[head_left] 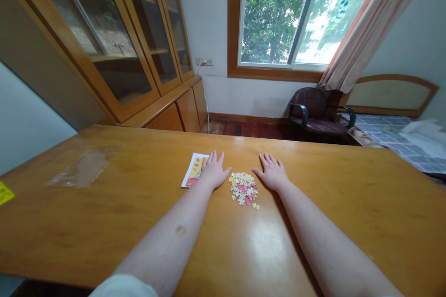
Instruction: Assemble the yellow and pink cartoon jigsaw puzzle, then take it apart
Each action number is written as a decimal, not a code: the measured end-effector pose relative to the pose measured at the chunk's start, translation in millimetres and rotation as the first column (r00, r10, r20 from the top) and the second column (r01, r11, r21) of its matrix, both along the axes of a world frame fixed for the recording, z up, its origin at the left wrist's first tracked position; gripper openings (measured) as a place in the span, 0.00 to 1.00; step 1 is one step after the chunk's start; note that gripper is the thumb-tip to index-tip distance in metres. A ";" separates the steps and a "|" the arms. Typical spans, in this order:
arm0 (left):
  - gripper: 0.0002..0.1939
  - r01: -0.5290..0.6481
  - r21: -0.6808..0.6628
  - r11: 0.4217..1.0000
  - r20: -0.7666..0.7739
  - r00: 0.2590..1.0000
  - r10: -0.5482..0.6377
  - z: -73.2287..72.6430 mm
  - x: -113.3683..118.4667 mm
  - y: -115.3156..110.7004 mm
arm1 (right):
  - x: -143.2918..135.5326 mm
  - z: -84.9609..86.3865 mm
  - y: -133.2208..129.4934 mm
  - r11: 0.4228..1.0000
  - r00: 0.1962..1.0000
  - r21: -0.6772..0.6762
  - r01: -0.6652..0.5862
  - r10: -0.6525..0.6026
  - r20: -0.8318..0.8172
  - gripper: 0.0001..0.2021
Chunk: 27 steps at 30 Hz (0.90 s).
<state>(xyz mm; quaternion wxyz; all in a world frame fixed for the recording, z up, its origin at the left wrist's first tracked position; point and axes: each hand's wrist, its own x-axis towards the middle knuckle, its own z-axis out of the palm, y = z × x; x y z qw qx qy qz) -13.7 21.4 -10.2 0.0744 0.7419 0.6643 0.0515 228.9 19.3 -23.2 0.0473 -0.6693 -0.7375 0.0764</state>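
A small heap of jigsaw puzzle pieces (243,187), cream and pink, lies on the wooden table (223,260) between my two hands. My left hand (214,171) rests open with fingers spread, partly over a printed picture sheet (193,174) in yellow and pink. Part of that sheet is hidden under the fingers. To the right of the heap, my right hand (272,171) lies flat on the tabletop, fingers apart and holding nothing. One loose piece (256,206) sits at the heap's near right edge.
A clear plastic bag (87,164) lies on the table's left side, and a yellow label (5,193) shows at the left edge. Beyond the table are a glass-door cabinet (153,88), an office chair (313,111) and a bed (393,134).
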 end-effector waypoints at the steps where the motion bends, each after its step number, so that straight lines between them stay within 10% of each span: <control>1: 0.39 0.001 0.046 0.999 0.011 1.000 -0.002 1.9 0.2 -1.2 | 0.0 0.0 0.2 1.000 1.000 0.010 -0.006 0.006 -0.010 0.39; 6: 0.19 0.137 0.301 0.944 0.120 0.976 -0.180 13.9 3.4 -7.8 | 1.9 0.0 7.1 0.991 0.994 0.129 0.029 -0.014 -0.112 0.31; 13: 0.12 0.479 0.258 0.839 0.065 0.858 -0.510 19.8 8.0 -13.5 | 2.1 1.3 13.7 0.960 0.943 0.280 0.019 0.076 -0.324 0.19; 27: 0.08 0.353 0.352 0.867 0.175 0.885 -0.431 21.0 7.4 -11.6 | -4.4 5.5 9.7 0.915 0.924 0.386 -0.113 0.240 -0.299 0.14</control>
